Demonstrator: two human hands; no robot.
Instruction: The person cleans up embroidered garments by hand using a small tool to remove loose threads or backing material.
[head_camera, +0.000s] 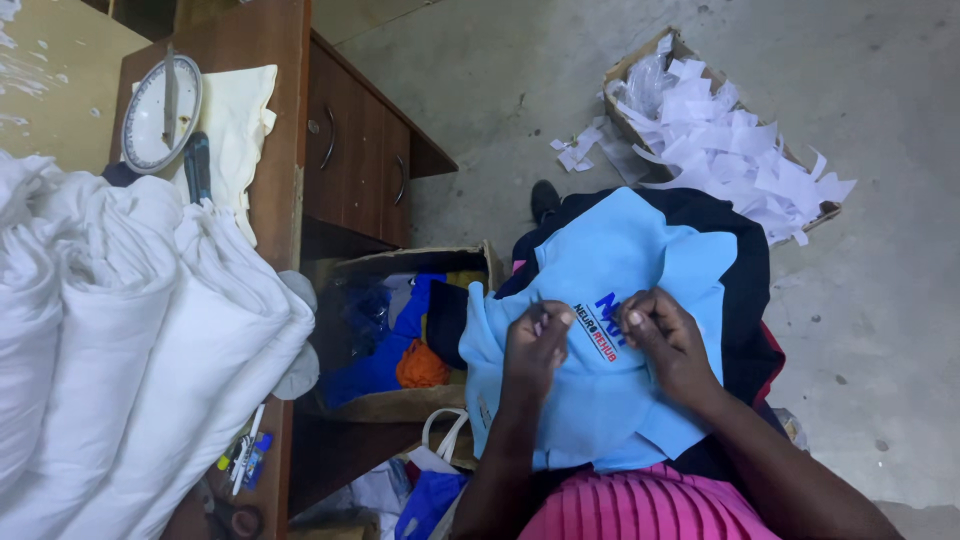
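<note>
A light blue garment (610, 262) with a printed patch lies over my lap, on top of dark navy fabric (745, 262). My left hand (534, 345) pinches the blue cloth just left of the print, fingers closed, holding what looks like a small thin tool. My right hand (668, 338) grips the cloth just right of the print. The two hands are a few centimetres apart. A pink pleated skirt (625, 505) shows below the garment.
A cardboard box (400, 405) of blue and orange fabric scraps stands left of my lap. Another box (625, 75) of white paper strips sits on the concrete floor, far right. Rolled white cloth (120, 350) covers a wooden desk (350, 150) bearing a round scale (160, 112).
</note>
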